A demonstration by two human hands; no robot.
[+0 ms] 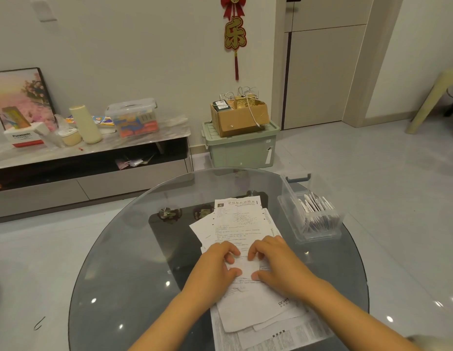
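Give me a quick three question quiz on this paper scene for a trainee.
1. True or false: the left hand and the right hand both pinch the small folded paper.
2. The clear box of packets sits on which side of the paper stack? A left, B right.
3. Fill in: the round table has a ___ top.
Key: 1 true; 2 B; 3 glass.

Glossy glass table, matt creased paper leaflets, clear plastic box
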